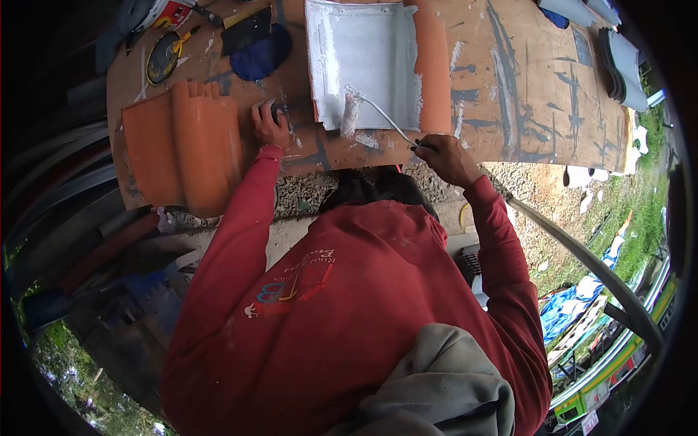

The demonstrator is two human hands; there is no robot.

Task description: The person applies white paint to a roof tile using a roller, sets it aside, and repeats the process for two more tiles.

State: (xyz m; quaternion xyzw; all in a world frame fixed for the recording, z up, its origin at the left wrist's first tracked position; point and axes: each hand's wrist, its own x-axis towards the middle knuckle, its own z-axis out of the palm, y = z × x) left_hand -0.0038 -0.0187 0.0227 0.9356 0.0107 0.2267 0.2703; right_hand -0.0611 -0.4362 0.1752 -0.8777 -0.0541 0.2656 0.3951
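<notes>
We had our right hand [448, 158] clenched on the roller [350, 118], its head up-left of the grip, long axis up-frame, at the lower edge of the top-centre tile [374, 58]; left hand [270, 130] by a dark lump [278, 111], couldn't tell if gripping

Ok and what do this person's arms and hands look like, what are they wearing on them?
Both arms are in long red sleeves, creased and reaching the wrists, with no lettering I can make out. The left hand and right hand are bare, without gloves.
</notes>
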